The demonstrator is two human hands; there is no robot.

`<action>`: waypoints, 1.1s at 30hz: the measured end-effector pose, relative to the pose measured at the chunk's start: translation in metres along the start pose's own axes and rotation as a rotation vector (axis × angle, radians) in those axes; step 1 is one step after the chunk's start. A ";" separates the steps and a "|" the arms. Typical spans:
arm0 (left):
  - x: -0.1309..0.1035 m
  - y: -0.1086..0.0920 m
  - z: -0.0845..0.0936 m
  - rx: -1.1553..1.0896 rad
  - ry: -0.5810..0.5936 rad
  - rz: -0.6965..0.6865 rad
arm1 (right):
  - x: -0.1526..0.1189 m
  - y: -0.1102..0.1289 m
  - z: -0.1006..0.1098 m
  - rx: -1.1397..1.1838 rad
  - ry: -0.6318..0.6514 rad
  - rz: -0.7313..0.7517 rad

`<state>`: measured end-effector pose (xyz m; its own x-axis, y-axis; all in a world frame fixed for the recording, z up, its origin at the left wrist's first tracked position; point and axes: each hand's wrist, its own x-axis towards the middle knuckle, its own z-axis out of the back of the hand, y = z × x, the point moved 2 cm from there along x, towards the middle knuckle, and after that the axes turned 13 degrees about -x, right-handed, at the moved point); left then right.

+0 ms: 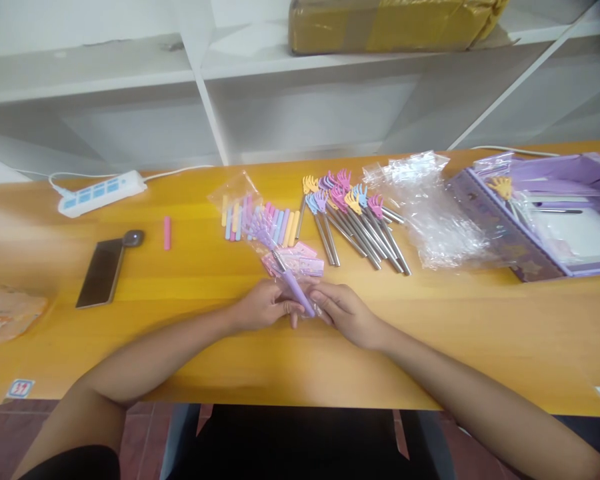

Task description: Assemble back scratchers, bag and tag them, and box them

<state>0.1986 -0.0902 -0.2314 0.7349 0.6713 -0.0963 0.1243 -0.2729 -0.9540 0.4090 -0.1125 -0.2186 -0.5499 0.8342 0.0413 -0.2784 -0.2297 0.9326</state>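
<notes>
A purple back scratcher (296,291) with a hand-shaped head lies inside a clear plastic bag, tilted up and to the left. My left hand (266,305) grips the bagged scratcher near its handle, thumb on top. My right hand (347,313) pinches the bag beside the handle's lower end. Just beyond my hands are pink printed cards (307,261) and a row of pastel handle sleeves (285,228), partly covered by the bag. Several metal back scratchers (373,240) with coloured hand heads are piled to the right of them.
Clear plastic bags (445,227) are heaped at the right, against a purple box (540,257) holding a yellow-headed scratcher. At the left are a phone (100,273), a dark mouse-like object (133,238), a pink sleeve (167,233) and a power strip (103,193). Shelves stand behind the table.
</notes>
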 end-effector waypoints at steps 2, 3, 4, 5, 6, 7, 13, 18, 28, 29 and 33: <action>0.000 -0.001 -0.001 -0.036 0.018 0.016 | -0.001 0.002 0.002 0.020 0.033 -0.001; 0.000 -0.001 -0.002 -0.053 0.026 0.022 | -0.001 0.003 0.003 0.029 0.052 0.002; 0.000 -0.002 -0.002 -0.060 0.029 0.023 | -0.001 0.004 0.004 0.039 0.070 0.006; 0.000 -0.002 -0.003 -0.055 0.027 0.018 | -0.002 0.005 0.005 0.044 0.080 0.012; 0.000 -0.002 -0.004 -0.037 0.023 0.008 | -0.002 0.005 0.007 0.037 0.080 0.021; -0.001 -0.003 -0.005 -0.016 0.018 -0.008 | -0.002 0.005 0.008 0.018 0.073 0.032; -0.005 -0.009 -0.008 -0.002 0.023 -0.095 | -0.002 0.004 0.006 -0.102 0.097 0.042; -0.004 -0.008 0.013 -0.027 -0.262 -0.189 | -0.006 0.012 0.003 -0.184 0.262 0.075; 0.012 -0.010 0.044 -0.126 -0.760 -0.486 | -0.007 0.009 0.007 -0.556 0.222 0.324; 0.011 -0.012 0.040 -0.095 -0.719 -0.444 | -0.005 0.005 0.012 -0.608 0.122 0.325; 0.005 -0.015 0.020 0.040 -0.508 -0.275 | 0.007 -0.009 0.035 -0.804 -0.273 0.271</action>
<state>0.1872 -0.0693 -0.2234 0.2654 0.9632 0.0416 0.2327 -0.0221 -0.9723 0.4351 -0.0873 -0.2145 -0.4990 0.7667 0.4039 -0.6907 -0.6333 0.3490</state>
